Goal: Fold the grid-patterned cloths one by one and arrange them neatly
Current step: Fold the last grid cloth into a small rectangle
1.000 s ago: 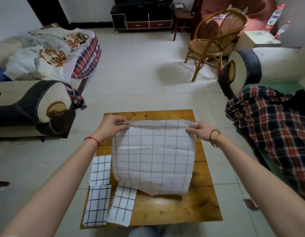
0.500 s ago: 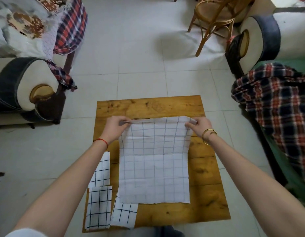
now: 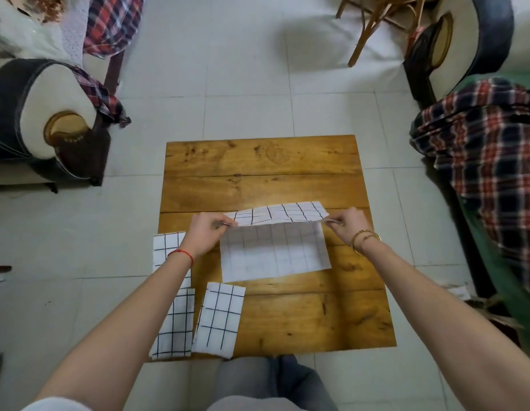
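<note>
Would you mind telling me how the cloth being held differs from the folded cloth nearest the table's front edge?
The held cloth is wider and only partly folded, its far edge pinched by the left hand and right hand; the front folded cloth is a narrow finished rectangle that neither hand touches. The held cloth's grid looks faint, while the front folded cloth's lines are bold black. Both are white grid-patterned cloths on the wooden table.
</note>
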